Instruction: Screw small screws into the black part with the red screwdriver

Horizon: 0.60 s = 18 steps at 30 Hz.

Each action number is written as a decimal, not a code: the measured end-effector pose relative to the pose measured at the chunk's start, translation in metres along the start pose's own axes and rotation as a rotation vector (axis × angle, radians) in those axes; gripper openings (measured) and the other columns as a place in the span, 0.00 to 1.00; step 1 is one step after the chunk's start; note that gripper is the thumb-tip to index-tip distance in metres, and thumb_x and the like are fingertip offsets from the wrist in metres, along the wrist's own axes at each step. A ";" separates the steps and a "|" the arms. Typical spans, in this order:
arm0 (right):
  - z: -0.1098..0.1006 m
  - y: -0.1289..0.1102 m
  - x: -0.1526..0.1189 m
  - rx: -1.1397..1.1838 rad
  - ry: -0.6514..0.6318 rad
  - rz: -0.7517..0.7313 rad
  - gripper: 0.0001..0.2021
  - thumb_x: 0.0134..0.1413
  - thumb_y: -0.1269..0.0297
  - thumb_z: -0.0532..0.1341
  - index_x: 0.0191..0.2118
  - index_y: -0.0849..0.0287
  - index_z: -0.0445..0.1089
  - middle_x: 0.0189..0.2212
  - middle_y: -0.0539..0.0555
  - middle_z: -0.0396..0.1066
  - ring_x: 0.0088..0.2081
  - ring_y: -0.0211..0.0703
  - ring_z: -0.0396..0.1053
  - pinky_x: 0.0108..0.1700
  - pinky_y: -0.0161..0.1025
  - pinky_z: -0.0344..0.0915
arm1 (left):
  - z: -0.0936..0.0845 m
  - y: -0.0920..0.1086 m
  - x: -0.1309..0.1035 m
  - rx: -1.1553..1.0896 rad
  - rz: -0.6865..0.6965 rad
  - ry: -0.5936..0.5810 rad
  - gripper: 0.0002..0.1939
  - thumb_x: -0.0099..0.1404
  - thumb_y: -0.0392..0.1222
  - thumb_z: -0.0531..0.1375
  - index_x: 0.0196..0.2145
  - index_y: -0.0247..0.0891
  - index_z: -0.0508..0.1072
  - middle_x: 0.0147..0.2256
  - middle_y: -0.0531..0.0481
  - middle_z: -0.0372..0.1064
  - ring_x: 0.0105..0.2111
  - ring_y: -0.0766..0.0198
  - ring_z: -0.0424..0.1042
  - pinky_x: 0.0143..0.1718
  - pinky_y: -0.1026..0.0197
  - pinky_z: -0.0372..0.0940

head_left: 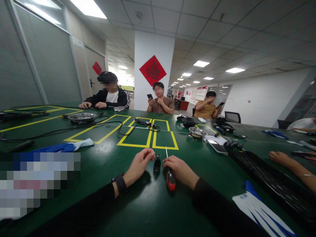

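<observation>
A screwdriver [171,181] with a red and black handle lies under my right hand [182,169], whose fingers are closed around it. Its thin metal shaft points away from me, toward the yellow tape. Just left of the shaft, a small black part [157,164] with a narrower, metallic-looking top stands upright on the green table [158,210]. My left hand [139,164], wearing a dark watch [120,184], is beside that part with thumb and fingers pinched together. Whatever those fingertips may hold is too small to make out.
Metal bowls [197,132] [82,117], a phone [217,147], a long black tray [266,177] and gloves [261,210] are on the table. A corded tool [144,123] lies by the yellow tape. Another person's hand [281,159] rests at right; several people sit around.
</observation>
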State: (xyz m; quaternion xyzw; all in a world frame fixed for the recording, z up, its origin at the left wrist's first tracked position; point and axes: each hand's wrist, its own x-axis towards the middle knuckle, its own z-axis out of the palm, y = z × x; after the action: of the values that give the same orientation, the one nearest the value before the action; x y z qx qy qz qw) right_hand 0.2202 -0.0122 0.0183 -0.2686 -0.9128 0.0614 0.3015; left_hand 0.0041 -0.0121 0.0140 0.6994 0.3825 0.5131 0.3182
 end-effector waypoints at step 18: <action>0.016 -0.011 0.004 0.052 0.135 0.332 0.04 0.54 0.68 0.57 0.34 0.58 0.68 0.33 0.52 0.67 0.37 0.42 0.64 0.42 0.39 0.60 | -0.008 -0.020 0.002 0.525 -0.010 -0.016 0.16 0.66 0.49 0.46 0.26 0.38 0.62 0.26 0.52 0.62 0.28 0.63 0.62 0.30 0.63 0.55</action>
State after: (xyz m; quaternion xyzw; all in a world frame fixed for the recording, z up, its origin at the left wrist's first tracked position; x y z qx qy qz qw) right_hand 0.2033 -0.0191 0.0104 -0.4112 -0.8317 0.1155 0.3547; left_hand -0.0076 0.0000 -0.0001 0.7602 0.5035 0.3892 0.1310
